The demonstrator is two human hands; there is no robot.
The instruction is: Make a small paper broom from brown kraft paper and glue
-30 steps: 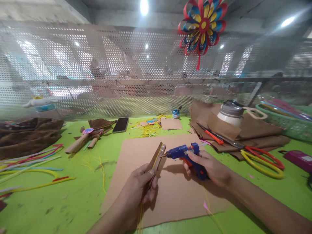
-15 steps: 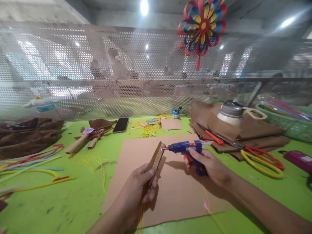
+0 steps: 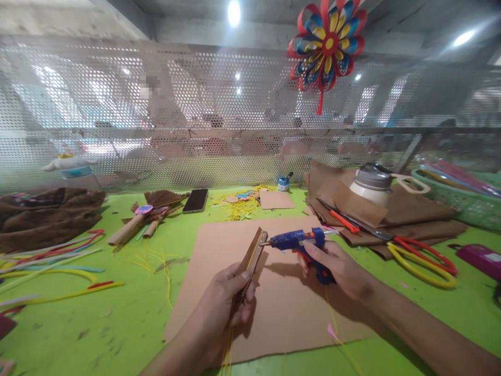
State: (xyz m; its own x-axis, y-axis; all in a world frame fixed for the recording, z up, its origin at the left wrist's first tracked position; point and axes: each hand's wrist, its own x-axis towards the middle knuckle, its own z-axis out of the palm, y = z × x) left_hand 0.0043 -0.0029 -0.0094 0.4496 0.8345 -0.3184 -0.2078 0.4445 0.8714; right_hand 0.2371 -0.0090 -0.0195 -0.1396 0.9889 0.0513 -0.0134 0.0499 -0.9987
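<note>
My left hand (image 3: 229, 303) is closed around a folded brown paper strip (image 3: 252, 251) with a yellow edge, held upright over a brown cardboard sheet (image 3: 274, 308). My right hand (image 3: 336, 266) grips a blue glue gun (image 3: 297, 241) by its handle, a finger on the orange trigger. The gun's nozzle touches the top end of the strip. Thin yellow strands hang from under my left hand.
On the green table (image 3: 129, 313) lie coloured foam strips (image 3: 50, 266) at left, paper brooms (image 3: 144, 216), a phone (image 3: 194, 200), brown paper sheets (image 3: 410, 219), scissors (image 3: 415, 250), a white jug (image 3: 371, 185), a green basket (image 3: 465, 201). A perforated metal screen (image 3: 195, 115) stands behind; a paper pinwheel (image 3: 326, 44) hangs above.
The glue gun's nozzle has risen slightly and stays at the strip's top end. My left hand keeps the strip nearly still.
</note>
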